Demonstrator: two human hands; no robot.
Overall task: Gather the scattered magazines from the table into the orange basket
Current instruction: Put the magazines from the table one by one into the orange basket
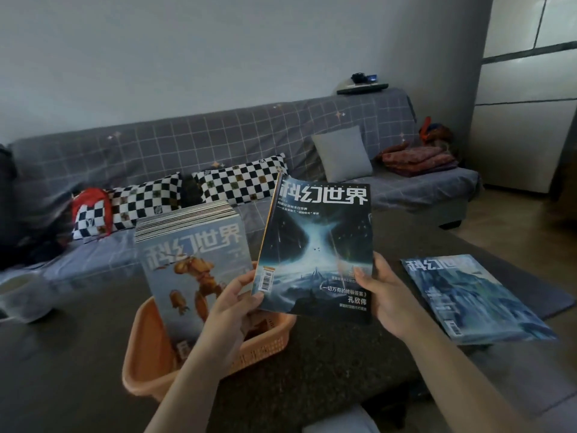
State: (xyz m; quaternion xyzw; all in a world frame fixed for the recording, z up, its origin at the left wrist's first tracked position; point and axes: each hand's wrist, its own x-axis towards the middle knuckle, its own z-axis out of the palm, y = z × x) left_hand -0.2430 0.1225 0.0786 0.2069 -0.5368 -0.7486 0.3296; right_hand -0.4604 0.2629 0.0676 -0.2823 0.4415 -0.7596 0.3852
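Your view takes in a grey checked sofa (218, 142) stretching from 9 to 2 o'clock, strewn with black-and-white checkered cushions (240, 181) and a plain grey cushion (342, 154). In front of it lies the dark table (327, 364), filling the lower half of your sight. At 7 o'clock on the table sits the orange basket (146, 360), with a thick stack of magazines (190, 264) standing upright inside it, an orange robot on the front cover. At the centre you hold a dark magazine (318, 245) upright in the air, just to the right of the stack and above the basket's right end. At 4 o'clock a blue magazine (468, 298) lies flat on the table, well apart from the basket. A pale mug (23, 296) rests at the 9 o'clock edge. Your left hand (231, 310) pinches the dark magazine's lower left corner, thumb on the cover by the barcode. Your right hand (387, 298) has its grip closed on the lower right edge, thumb across the front.
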